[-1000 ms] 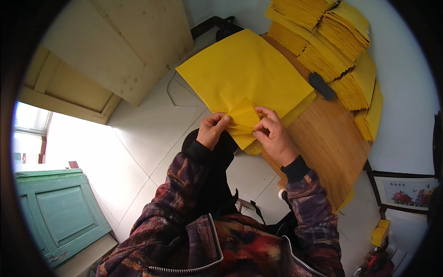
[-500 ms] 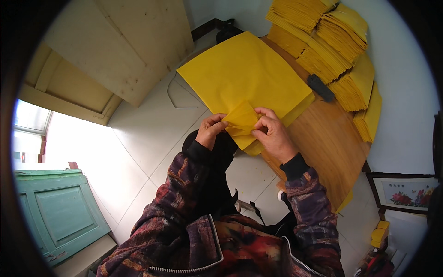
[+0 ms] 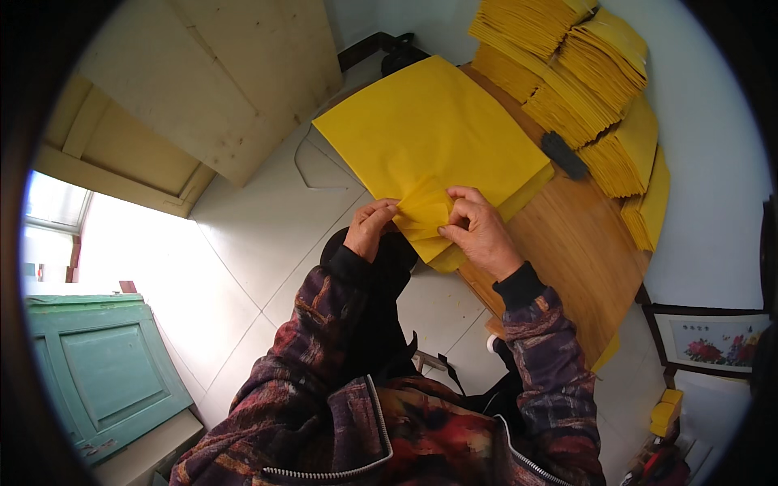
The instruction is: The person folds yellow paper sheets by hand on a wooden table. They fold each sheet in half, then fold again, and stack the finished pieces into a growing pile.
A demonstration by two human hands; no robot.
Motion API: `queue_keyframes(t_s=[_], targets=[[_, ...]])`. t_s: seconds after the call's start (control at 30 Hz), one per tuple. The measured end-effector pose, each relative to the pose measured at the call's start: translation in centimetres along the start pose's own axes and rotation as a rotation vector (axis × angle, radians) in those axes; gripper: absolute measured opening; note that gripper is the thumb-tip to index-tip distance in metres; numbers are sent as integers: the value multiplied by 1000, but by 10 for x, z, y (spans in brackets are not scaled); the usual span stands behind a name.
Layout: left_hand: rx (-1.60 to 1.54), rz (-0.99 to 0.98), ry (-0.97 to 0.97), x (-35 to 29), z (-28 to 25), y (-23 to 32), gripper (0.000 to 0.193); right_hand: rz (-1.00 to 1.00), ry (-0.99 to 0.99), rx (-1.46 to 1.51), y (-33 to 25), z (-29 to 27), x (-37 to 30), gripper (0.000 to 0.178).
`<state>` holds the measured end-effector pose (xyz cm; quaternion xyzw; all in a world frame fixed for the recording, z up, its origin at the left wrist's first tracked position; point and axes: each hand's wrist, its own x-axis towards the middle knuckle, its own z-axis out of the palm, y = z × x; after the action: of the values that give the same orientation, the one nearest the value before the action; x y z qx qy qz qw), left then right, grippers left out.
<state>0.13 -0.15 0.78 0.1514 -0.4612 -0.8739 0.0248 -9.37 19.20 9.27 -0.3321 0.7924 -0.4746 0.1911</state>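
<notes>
Yellow sheets (image 3: 438,130) on the wooden table (image 3: 583,251), thin near-end layers (image 3: 425,212) in the pinch of both hands (image 3: 369,231) (image 3: 484,240).

Tabletop (image 3: 587,247) (partly) beneath yellow sheets (image 3: 438,130)

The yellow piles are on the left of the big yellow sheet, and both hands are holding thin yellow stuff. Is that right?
Not quite: the head view shows the yellow piles on the right of the big yellow sheet, not the left. The left hand and right hand are indeed holding thin yellow stuff.
</notes>
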Motion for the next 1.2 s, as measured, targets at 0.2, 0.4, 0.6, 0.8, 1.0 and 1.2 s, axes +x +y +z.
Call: queue_keyframes(t_s=[0.2,0.4,0.6,0.8,1.0,1.2], targets=[[9,37,-47,-2,5,5,24,-1,-2,-29,-2,0,1,23],[36,111,-38,1,10,-3,18,-4,9,-49,1,0,-1,20],[125,124,6,2,10,-5,18,-136,150,-64,3,6,-13,37],[75,128,15,2,12,-5,19,-232,153,-123,6,8,-20,27],[82,144,15,1,13,-4,20,-153,118,-52,6,8,-15,8],[134,167,48,1,13,-3,22,-97,126,103,5,6,-8,6]])
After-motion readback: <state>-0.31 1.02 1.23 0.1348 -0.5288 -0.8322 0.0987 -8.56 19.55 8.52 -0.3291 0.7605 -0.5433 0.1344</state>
